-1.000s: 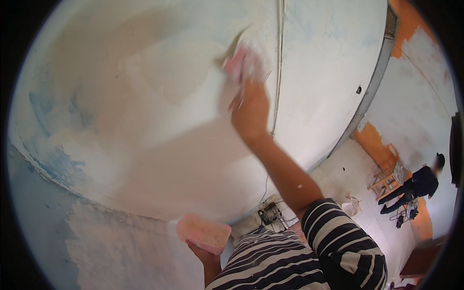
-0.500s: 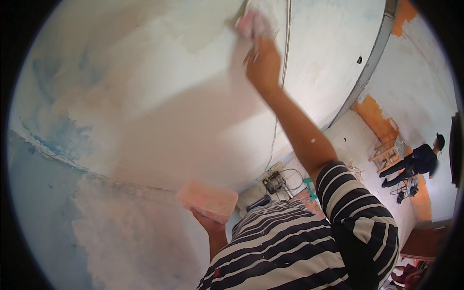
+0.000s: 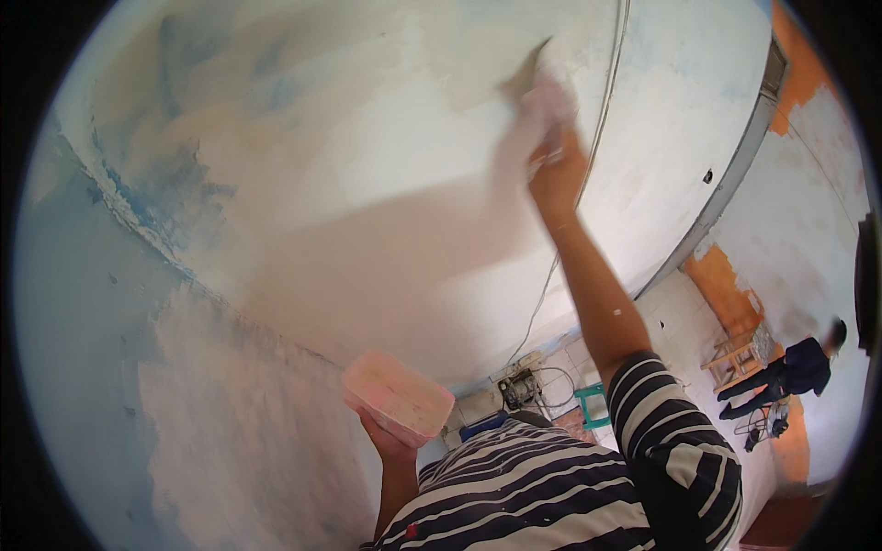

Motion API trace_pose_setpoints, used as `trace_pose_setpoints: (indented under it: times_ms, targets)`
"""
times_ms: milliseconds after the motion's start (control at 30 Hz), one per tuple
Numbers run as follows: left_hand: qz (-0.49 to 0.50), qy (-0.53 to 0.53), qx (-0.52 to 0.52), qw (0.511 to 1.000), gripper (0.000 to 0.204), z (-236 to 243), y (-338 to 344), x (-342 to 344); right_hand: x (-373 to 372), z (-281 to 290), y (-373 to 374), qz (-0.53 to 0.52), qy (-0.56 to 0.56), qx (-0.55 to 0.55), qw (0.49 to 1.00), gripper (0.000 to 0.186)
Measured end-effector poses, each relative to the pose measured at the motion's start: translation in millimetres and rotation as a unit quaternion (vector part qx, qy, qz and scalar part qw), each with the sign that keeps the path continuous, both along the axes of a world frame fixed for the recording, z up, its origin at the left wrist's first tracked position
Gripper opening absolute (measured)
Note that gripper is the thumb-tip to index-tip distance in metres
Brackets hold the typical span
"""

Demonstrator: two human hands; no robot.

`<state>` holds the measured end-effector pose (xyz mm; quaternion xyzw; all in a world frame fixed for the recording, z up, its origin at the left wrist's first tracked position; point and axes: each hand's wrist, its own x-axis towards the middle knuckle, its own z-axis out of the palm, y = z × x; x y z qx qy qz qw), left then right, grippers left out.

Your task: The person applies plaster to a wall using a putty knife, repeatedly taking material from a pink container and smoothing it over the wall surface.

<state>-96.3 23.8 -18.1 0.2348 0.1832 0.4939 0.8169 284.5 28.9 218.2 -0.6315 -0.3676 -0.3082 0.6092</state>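
My right hand (image 3: pixel 560 179) is raised at arm's length, its fingers closed around a flat putty knife (image 3: pixel 551 92) smeared pinkish white. Motion blurs the blade, which lies at or very near the pale, patchy wall (image 3: pixel 367 138), just left of a thin cable running up it. Lower down, my left hand (image 3: pixel 393 444) grips a pink rectangular tub (image 3: pixel 397 397) from below and the side. The tub is tilted, with a pale pink, paste-like mass on its top face.
A thin cable (image 3: pixel 607 101) crosses the wall. Below are a motor-like machine (image 3: pixel 521 390) with a hose and a green stool (image 3: pixel 591 406). At the right, a person in dark clothes (image 3: pixel 801 367) is near a wooden stool (image 3: pixel 732 361). A wall corner (image 3: pixel 216 296) runs along the left.
The whole view has shifted, so wall and cable appear farther right and lower. My right hand and the knife stay close to the cable. The left hand still holds the tub.
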Motion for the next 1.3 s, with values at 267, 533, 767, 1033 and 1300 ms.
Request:
trace_pose_setpoints:
  times_ms: [267,533,767,1033,1300]
  targets:
    - [0.003,-0.039,0.013,0.999,0.065,40.7,-14.5,2.1,-113.7,-131.1,-12.6,0.253,-0.132,-0.151,0.946,0.062]
    - [-0.026,-0.035,0.008,0.999,0.064,15.3,-16.5,-4.3,0.3,-17.9,11.4,0.019,-0.024,0.006,1.000,0.029]
    - [0.023,0.025,0.009,0.999,0.071,15.0,-10.2,-13.7,-127.4,-103.3,2.7,0.233,-0.192,-0.271,0.914,0.061]
    - [0.010,-0.007,-0.013,1.000,0.069,16.8,-15.7,-14.5,-54.3,7.2,3.5,0.006,-0.077,-0.064,0.995,0.036]
    - [0.005,-0.020,-0.042,0.999,0.066,20.9,-1.6,-14.1,-128.6,-63.9,11.9,0.225,-0.215,-0.215,0.926,0.053]
